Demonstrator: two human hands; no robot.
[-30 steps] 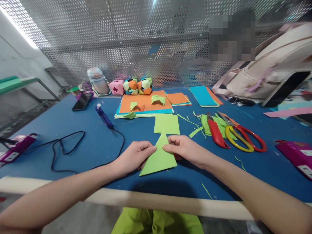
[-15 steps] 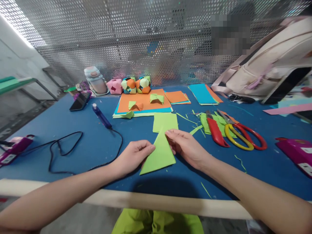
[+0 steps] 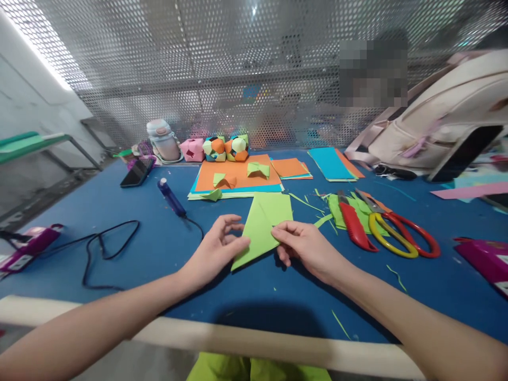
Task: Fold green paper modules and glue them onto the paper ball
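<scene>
A folded light-green sheet of paper (image 3: 260, 238) is held between my hands, slanting to a point at its lower left. My left hand (image 3: 216, 248) has its thumb on the left edge, with its fingers loosely curled beside it. Thumb and forefinger of my right hand (image 3: 307, 246) pinch the right edge, the other fingers curled below. Behind it lies a green square of paper (image 3: 280, 203), partly covered; the border between the two is hard to make out. Small folded green pieces (image 3: 257, 170) rest on an orange sheet (image 3: 238, 165) farther back.
On the right lie a red cutter (image 3: 355, 222) and red-yellow scissors (image 3: 397, 233) over green scraps. A blue pen-like tool (image 3: 171, 198) with a black cord lies left. Folded paper balls (image 3: 214, 148), a bottle (image 3: 163, 140) and a backpack (image 3: 432, 116) stand at the back.
The held sheet has moved up and away from me, now overlapping the green square more. My left fingers have spread a little. The whole view has shifted slightly.
</scene>
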